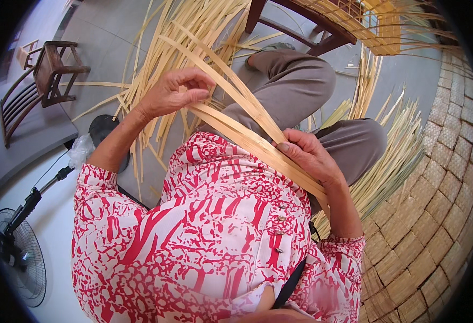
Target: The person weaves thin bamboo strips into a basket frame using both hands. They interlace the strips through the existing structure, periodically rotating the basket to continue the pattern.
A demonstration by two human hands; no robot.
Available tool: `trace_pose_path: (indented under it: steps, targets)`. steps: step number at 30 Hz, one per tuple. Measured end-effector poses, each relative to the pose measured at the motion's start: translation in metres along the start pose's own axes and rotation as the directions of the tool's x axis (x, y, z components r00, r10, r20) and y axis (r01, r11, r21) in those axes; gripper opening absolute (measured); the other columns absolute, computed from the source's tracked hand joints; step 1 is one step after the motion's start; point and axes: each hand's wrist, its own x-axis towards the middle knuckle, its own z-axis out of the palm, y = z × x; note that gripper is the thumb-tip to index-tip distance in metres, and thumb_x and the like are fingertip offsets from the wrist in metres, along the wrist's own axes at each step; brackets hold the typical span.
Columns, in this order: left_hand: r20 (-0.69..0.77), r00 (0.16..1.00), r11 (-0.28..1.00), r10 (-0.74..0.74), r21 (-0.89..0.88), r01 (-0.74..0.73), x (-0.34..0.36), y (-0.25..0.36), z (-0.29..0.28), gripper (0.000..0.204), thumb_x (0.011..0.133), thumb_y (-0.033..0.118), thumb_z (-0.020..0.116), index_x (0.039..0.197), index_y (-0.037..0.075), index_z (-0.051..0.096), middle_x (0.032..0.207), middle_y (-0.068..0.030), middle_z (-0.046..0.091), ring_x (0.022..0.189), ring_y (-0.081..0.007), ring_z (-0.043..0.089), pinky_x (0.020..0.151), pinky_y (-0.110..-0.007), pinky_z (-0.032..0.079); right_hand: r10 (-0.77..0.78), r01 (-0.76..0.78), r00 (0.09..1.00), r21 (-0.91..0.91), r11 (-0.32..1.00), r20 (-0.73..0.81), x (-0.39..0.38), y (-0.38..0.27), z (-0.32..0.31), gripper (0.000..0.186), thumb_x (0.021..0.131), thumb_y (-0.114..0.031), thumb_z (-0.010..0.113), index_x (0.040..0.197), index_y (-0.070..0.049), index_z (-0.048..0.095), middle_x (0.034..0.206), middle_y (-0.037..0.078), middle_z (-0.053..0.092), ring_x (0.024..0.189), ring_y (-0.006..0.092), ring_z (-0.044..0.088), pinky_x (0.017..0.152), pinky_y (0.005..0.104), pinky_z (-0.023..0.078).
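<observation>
Right of the frame's centre, one right hand [309, 156] pinches long, flat, pale-yellow strips [252, 141], too overlapped to count; one left hand [177, 92] curls beside them, its hold unclear. One dark wooden chair [47, 72] stands upper left, one black, round-caged fan [20, 255] lower left.

Gray floor [102, 54], dark wooden chair [47, 72], black fan [24, 258], perhaps white wall [67, 226]

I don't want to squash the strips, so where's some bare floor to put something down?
Probably best: the grey floor between the wooden chair and the big strip pile. A smaller bare patch lies between the yellow frame and the greenish strips. It's crowded where the pile spreads and over the lap, where the right hand holds long strips.
</observation>
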Motion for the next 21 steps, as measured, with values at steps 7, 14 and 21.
trace_pose_path:
  steps: [7,14,21]
  targets:
    - [-0.051,0.824,0.720,0.565,0.519,-0.461,0.031,0.009,0.026,0.013,0.089,0.017,0.075,0.095,0.006,0.072,0.094,-0.0075,0.065,0.079,-0.0259,0.061,0.075,-0.037,0.050,-0.022,0.020,1.000,-0.233,0.972,-0.005,-0.009,0.001,0.001,0.029,0.105,-0.029,0.057,0.093,-0.003,0.060,0.080,-0.003,0.053,0.081,0.0093,0.048,0.073,0.0274,0.041]
    - [-0.048,0.982,0.903,0.180,0.404,-0.146,0.024,0.008,0.038,0.023,0.084,0.023,0.076,0.084,0.007,0.060,0.086,-0.0068,0.058,0.092,-0.0302,0.057,0.076,-0.040,0.047,0.038,-0.039,0.995,-0.009,0.999,-0.088,-0.013,0.000,0.010,0.029,0.105,-0.029,0.056,0.112,-0.002,0.064,0.098,0.001,0.056,0.093,0.0098,0.050,0.085,0.0238,0.042]
    - [0.303,0.848,0.411,0.436,0.771,-0.487,0.067,0.005,0.035,0.017,0.082,0.018,0.071,0.094,0.011,0.060,0.090,-0.0092,0.058,0.095,-0.0314,0.060,0.082,-0.042,0.048,-0.042,0.015,0.991,-0.208,0.978,-0.124,-0.018,-0.020,0.005,0.019,0.103,-0.020,0.056,0.098,-0.003,0.061,0.079,-0.005,0.049,0.075,0.0071,0.045,0.066,0.0262,0.040]
